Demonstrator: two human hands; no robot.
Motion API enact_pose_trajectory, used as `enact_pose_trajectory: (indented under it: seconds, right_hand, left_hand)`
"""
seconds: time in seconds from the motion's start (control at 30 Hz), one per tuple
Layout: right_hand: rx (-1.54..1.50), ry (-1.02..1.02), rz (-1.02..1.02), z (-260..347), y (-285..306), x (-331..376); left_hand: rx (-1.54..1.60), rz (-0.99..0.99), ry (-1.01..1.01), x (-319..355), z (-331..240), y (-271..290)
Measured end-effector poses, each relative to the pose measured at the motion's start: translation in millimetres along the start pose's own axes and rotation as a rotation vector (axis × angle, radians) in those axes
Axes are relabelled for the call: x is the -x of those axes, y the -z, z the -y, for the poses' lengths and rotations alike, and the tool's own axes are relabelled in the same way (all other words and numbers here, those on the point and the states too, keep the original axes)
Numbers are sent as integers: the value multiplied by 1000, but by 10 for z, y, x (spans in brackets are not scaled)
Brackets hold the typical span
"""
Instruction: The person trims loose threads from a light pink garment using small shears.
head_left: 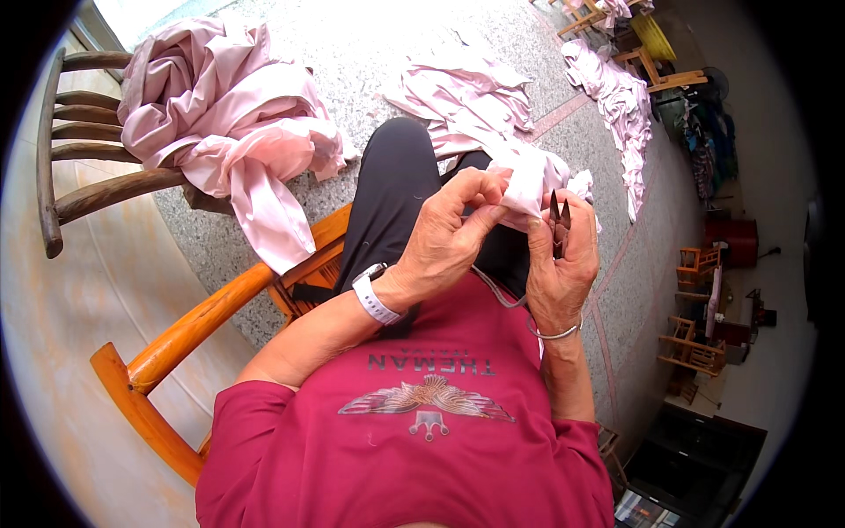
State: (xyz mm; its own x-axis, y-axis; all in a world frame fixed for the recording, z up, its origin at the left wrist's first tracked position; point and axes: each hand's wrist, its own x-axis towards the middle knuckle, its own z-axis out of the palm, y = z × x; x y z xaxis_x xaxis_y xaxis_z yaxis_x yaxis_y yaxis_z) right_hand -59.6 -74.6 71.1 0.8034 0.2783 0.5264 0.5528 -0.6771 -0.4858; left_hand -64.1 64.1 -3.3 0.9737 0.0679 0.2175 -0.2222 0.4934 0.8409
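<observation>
My left hand, with a white-strapped watch on its wrist, pinches the edge of a pale pink cloth above my lap. Close beside it, my right hand has its fingers wrapped round a pair of dark thread snips. The two blades point away from me and stand slightly apart. My right thumb presses on the cloth's edge near the left fingertips. From my hands the cloth runs over my knee and down to a spread-out heap on the floor. The snips' handles are mostly hidden in my palm.
On the left, more pink cloth is piled over a dark wooden chair. My own seat has an orange wooden armrest. Another pink heap lies on the speckled floor at the far right, near small wooden stools.
</observation>
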Motion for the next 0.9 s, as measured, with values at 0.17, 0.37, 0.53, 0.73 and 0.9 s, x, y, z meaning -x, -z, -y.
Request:
enact_pose_trajectory:
  seconds: [0.17, 0.37, 0.53, 0.73, 0.9]
  right_hand:
    - [-95, -244, 145, 108, 103, -2]
    - [-437, -532, 356, 388, 444, -81]
    - [-305, -473, 246, 263, 293, 113]
    - [-90, -445, 449, 254, 411, 78]
    - [-120, -444, 347, 451, 520, 110]
  left_hand:
    - [150, 129, 268, -35, -268, 62]
    - [249, 390, 439, -106, -628, 261]
    - [307, 297, 485, -72, -341, 197]
    - [340, 229, 489, -19, -215, 121]
    - [271, 219, 497, -17, -280, 88]
